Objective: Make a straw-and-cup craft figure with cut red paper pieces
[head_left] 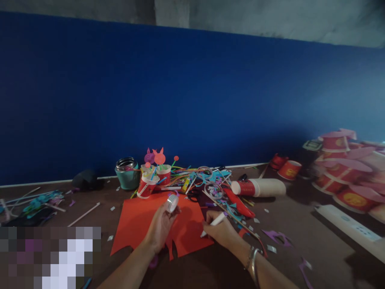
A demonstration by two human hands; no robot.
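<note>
Lower ctr: R hand (218, 231) grips a pen (219, 219), tip down by the red sheet (132, 218)'s R side; L hand (164, 224) holds a roll (172, 203) over it. Strokes likely steadiest w/ sheet pinned flat, short of its notched near edge. Table (104, 218) lower L looks roomiest; cups (147, 187) crowd far edge.

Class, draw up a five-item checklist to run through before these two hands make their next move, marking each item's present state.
1. Marker held in the right hand: ok.
2. Marker's lower end touching the red sheet: cannot tell; it is very close to the surface.
3. Silvery roll held in the left hand: ok.
4. Red sheet's near edge uncut: not ok; parts are cut away.
5. Red sheet lying on the table: ok.
</note>
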